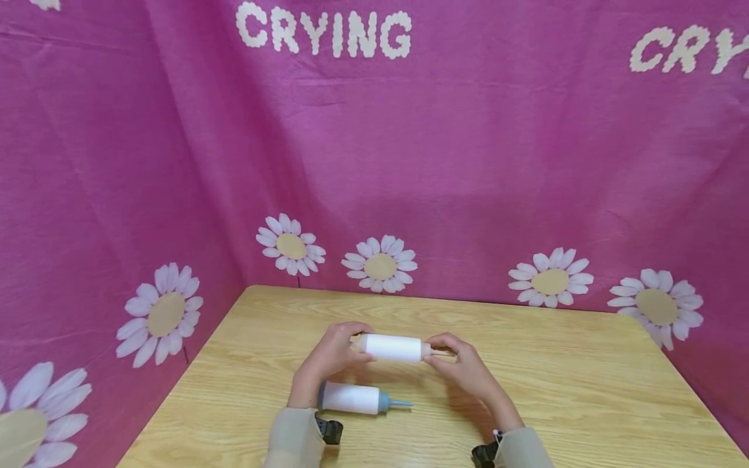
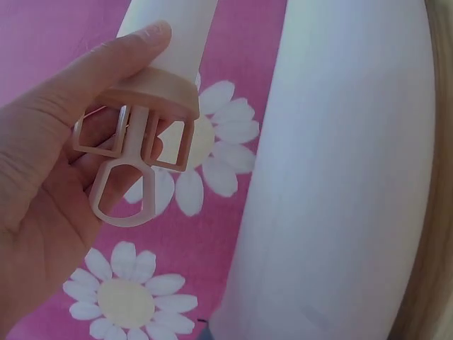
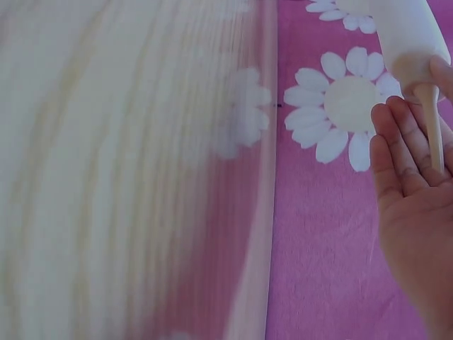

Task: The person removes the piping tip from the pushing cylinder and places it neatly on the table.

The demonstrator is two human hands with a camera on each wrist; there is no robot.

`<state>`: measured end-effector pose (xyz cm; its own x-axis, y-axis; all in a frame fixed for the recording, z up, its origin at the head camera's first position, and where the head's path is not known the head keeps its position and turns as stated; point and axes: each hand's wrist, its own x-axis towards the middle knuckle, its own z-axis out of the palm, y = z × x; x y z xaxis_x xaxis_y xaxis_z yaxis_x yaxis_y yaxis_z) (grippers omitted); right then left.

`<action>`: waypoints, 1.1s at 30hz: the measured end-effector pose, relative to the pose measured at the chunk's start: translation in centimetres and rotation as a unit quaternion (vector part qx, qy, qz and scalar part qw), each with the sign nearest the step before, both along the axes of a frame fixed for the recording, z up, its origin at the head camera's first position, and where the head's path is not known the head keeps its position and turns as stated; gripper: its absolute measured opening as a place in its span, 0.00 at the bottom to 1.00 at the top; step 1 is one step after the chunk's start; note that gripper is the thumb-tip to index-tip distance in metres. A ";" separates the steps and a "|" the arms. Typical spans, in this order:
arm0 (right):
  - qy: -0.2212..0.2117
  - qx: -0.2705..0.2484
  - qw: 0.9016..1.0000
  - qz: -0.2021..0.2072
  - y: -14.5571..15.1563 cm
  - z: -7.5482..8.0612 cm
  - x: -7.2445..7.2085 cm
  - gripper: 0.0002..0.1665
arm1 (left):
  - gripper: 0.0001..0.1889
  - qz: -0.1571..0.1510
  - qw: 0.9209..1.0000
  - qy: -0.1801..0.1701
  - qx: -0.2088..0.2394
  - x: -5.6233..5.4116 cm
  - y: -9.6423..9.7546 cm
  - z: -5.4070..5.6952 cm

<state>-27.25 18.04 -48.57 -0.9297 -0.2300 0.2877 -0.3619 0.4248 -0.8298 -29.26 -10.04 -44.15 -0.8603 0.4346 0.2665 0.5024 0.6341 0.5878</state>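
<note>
tube [image 1: 393,348] has left fingers [image 2: 131,54] pinching one end, right fingers [image 3: 408,147] seemingly pinching the other.

magenta cloth walls [image 1: 468,143], white daisies [image 1: 380,266], pale "crying" lettering [image 1: 337,36]; wood-grain tabletop [image 1: 585,377] below.

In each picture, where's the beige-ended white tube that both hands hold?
Head: the white tube runs sideways in the lower half, just right of centre.
Left wrist: upper left, pull ring downward, far end cut off.
Right wrist: upper right, nozzle pointing down.
Shared landmark: pink cloth with white daisies.
</note>
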 end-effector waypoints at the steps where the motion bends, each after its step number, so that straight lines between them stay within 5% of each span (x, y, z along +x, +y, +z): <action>1: 0.000 0.001 1.000 -0.003 0.2 0.1 0.1 0.16 | 0.20 -0.003 1.000 0.001 0.001 0.0 0.2 0.0; 23: -0.003 0.002 0.998 -0.061 4.9 0.4 2.2 0.16 | 0.21 -0.052 0.997 0.048 0.004 -0.2 5.0 0.2; 33: 0.003 -0.006 0.998 -0.067 5.8 0.2 2.6 0.16 | 0.22 -0.045 0.999 0.011 0.009 0.1 6.1 -0.2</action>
<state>-24.65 23.87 -48.41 -0.9498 -0.1003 0.2962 -0.3082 0.4603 -0.8325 -29.19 -3.92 -44.30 -0.8121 0.5045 0.2932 0.5693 0.5748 0.5878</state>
